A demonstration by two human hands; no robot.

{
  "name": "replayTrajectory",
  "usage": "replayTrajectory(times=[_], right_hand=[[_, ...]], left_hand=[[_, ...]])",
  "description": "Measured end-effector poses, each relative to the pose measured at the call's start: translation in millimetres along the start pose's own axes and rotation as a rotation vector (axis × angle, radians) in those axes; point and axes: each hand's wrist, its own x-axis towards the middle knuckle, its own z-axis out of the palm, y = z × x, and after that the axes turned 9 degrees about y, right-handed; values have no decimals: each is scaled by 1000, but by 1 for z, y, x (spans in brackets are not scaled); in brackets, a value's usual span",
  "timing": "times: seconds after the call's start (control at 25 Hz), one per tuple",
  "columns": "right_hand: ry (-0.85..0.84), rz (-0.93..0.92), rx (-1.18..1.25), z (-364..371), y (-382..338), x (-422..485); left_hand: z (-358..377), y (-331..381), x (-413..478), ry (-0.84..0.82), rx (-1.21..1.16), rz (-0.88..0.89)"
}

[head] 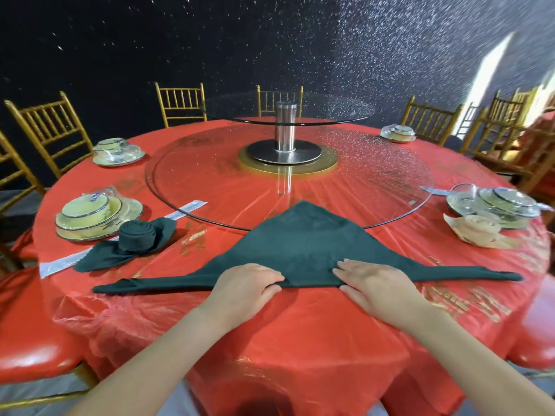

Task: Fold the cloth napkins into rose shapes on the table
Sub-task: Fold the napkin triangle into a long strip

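A dark green cloth napkin lies on the red table folded into a wide triangle, its tip pointing away from me and its long edge nearest me. My left hand and my right hand both rest on that long edge near its middle, fingers curled over the fold and gripping it. At the left, a second dark green napkin sits rolled into a rose shape. A beige napkin rose sits at the right.
A glass turntable with a raised upper tier on a metal post fills the table's middle. Wrapped dish sets stand around the rim, with wrapped chopsticks. Gold chairs ring the table.
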Motion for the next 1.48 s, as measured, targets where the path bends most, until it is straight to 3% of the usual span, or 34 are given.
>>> replayTrajectory(times=[0.28, 0.4, 0.6, 0.72, 0.96, 1.48], right_hand=[[68, 9, 120, -5, -4, -11], [44, 41, 122, -7, -8, -7], [94, 252, 110, -4, -10, -1], [81, 231, 73, 8, -11, -7], [-148, 277, 78, 11, -14, -11], [-263, 487, -48, -1, 13, -28]], left_hand=[[-8, 7, -9, 12, 41, 44], [-12, 8, -4, 0, -42, -59], [-6, 10, 6, 71, -51, -215], [2, 26, 8, 98, -60, -137], [27, 74, 25, -220, 77, 12], [34, 73, 27, -332, 114, -30]])
